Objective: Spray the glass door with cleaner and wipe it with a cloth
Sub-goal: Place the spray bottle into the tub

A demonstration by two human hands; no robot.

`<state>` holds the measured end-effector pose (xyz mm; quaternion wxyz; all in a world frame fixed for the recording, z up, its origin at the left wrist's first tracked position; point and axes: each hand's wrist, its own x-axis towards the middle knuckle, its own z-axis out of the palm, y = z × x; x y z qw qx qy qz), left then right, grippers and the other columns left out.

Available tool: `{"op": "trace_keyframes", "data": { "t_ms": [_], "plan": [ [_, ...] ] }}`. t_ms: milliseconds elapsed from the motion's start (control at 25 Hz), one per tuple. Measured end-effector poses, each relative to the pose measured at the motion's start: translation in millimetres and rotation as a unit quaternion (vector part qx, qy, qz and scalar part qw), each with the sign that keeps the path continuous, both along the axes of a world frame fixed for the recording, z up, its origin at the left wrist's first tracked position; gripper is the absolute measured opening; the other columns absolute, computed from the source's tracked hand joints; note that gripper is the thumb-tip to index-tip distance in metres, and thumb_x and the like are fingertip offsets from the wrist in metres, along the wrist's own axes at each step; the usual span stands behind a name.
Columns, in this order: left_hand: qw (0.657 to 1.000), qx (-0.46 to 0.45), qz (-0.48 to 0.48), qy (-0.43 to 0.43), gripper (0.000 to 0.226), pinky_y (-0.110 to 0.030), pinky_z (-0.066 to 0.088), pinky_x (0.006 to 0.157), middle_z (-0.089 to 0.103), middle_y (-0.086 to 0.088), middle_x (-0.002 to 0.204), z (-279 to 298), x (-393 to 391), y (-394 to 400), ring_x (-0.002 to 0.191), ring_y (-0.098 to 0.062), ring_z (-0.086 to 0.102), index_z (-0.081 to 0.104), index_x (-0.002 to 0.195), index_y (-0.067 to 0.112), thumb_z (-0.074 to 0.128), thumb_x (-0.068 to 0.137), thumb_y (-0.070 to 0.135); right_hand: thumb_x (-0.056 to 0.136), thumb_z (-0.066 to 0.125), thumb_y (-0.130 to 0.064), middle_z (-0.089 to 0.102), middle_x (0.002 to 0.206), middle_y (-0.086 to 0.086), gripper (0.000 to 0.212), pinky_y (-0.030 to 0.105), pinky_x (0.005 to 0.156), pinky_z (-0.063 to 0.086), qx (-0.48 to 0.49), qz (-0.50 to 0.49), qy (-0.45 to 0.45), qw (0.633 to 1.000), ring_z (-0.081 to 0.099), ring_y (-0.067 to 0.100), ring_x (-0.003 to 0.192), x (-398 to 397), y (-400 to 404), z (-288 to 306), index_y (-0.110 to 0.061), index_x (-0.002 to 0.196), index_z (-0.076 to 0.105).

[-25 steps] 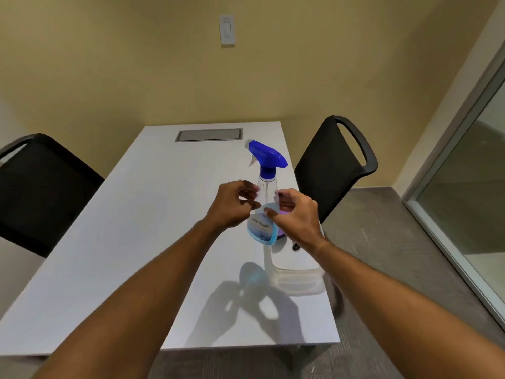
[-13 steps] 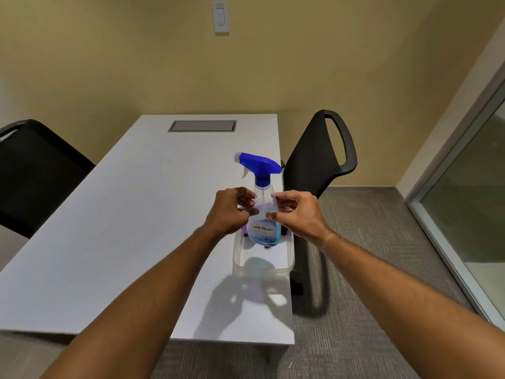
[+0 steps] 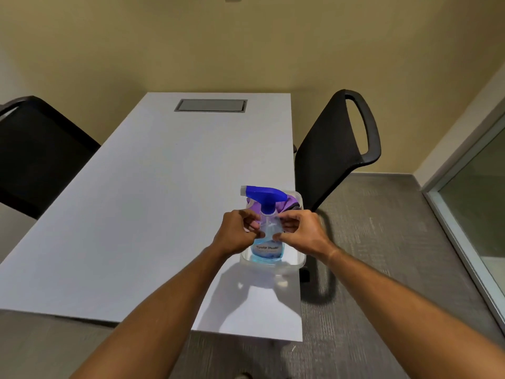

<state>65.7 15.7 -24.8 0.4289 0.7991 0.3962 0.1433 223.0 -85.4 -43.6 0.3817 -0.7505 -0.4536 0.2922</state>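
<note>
A clear spray bottle (image 3: pixel 267 248) with blue liquid and a blue trigger head stands upright in a clear plastic tub (image 3: pixel 296 265) near the white table's right edge. My left hand (image 3: pixel 237 233) and my right hand (image 3: pixel 302 233) grip the bottle's upper body from either side. A purple cloth (image 3: pixel 289 204) lies crumpled in the tub behind the bottle, partly hidden by the trigger head. The glass door (image 3: pixel 481 203) stands at the far right, beyond the floor.
The white table (image 3: pixel 153 203) has a grey cable hatch (image 3: pixel 211 105) at its far end. One black chair (image 3: pixel 337 149) stands right of the table, close behind the tub, and another (image 3: pixel 35 154) stands on the left. Grey carpet lies between table and door.
The view has pulled back and tilted down. The bottle, held in both hands, has come down into the tub, and the purple cloth behind it now shows.
</note>
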Motion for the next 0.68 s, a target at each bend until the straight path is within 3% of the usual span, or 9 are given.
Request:
{"op": "trace_keyframes", "data": {
  "t_ms": [320,520,680],
  "plan": [
    [0.999,-0.039,0.0,0.015,0.028,-0.007,0.049,0.06,0.066,0.003,0.078,-25,4,1,0.067,-0.011,0.062,0.062,0.095,0.014,0.081,0.076,0.009,0.066,0.087,-0.007,0.071,0.11,0.003,0.057,0.017,0.081,0.056,-0.013,-0.001,-0.007,1.0,0.066,0.003,0.09,-1,-8,-10,-0.008,0.119,0.067],
    [0.999,-0.045,-0.003,0.01,0.027,-0.004,0.048,0.059,0.066,0.0,0.081,-28,4,1,0.068,-0.012,0.062,0.061,0.096,0.014,0.079,0.077,0.009,0.067,0.088,-0.008,0.071,0.106,0.001,0.053,0.016,0.08,0.056,-0.008,0.012,-0.028,0.999,0.067,0.004,0.09,-2,-8,-10,-0.011,0.115,0.067],
    [0.999,-0.042,-0.008,0.007,0.027,-0.004,0.048,0.058,0.065,0.001,0.081,-27,2,-1,0.067,-0.012,0.062,0.06,0.095,0.015,0.079,0.077,0.008,0.068,0.087,-0.009,0.07,0.107,0.002,0.053,0.023,0.084,0.058,-0.002,0.02,-0.048,0.999,0.066,0.008,0.094,-4,-11,-12,-0.01,0.116,0.065]
  ]
}}
